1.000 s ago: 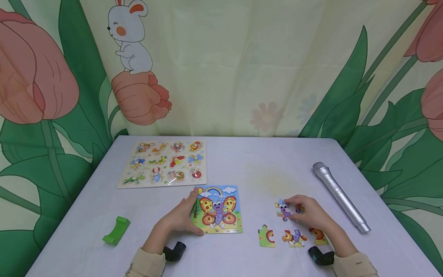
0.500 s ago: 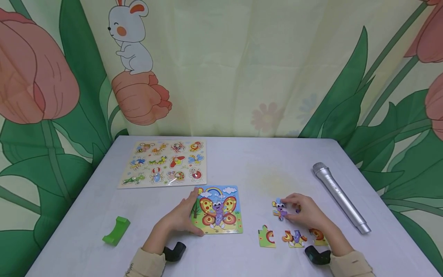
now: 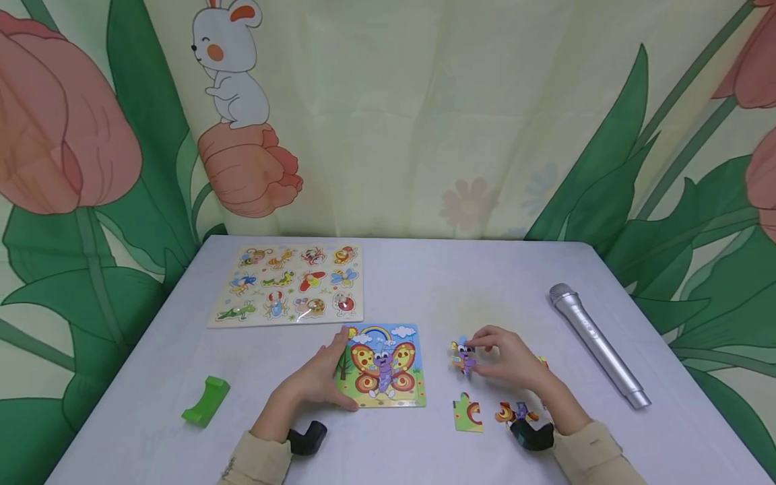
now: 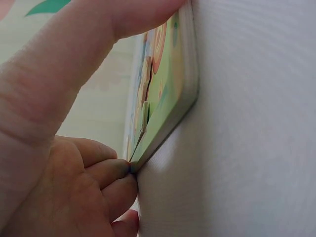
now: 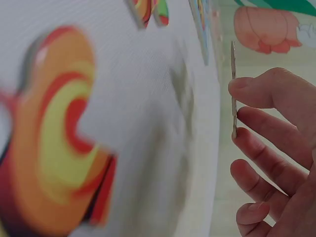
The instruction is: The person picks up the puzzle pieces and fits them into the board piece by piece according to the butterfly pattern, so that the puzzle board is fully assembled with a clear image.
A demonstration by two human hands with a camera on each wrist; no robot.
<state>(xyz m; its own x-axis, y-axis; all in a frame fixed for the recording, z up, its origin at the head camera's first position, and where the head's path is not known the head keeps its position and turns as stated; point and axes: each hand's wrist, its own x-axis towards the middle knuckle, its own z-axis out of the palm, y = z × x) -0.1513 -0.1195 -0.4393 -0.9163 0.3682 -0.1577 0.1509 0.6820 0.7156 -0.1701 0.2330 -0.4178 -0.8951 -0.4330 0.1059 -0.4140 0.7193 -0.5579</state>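
Observation:
The butterfly puzzle board (image 3: 383, 367) lies flat on the table. My left hand (image 3: 312, 378) spans its left side, thumb at the near corner and fingers at the far one. In the left wrist view, the thumb lies over the edge of the board and the curled fingertips meet its other corner. My right hand (image 3: 512, 358) pinches a puzzle piece (image 3: 463, 357) with a purple butterfly face, to the right of the board. Edge-on in the right wrist view, that piece (image 5: 234, 64) is raised above the table between thumb and fingers.
Loose pieces lie near my right hand: a green piece (image 3: 467, 412), an orange-and-purple piece (image 3: 515, 411), and others partly hidden by the right arm. A silver microphone (image 3: 597, 343) lies at right, an insect board (image 3: 287, 286) at back left, a green block (image 3: 206, 402) at left.
My right hand has lifted the butterfly-face puzzle piece and moved left with it, toward the board. The left hand and the puzzle board have stayed in place.

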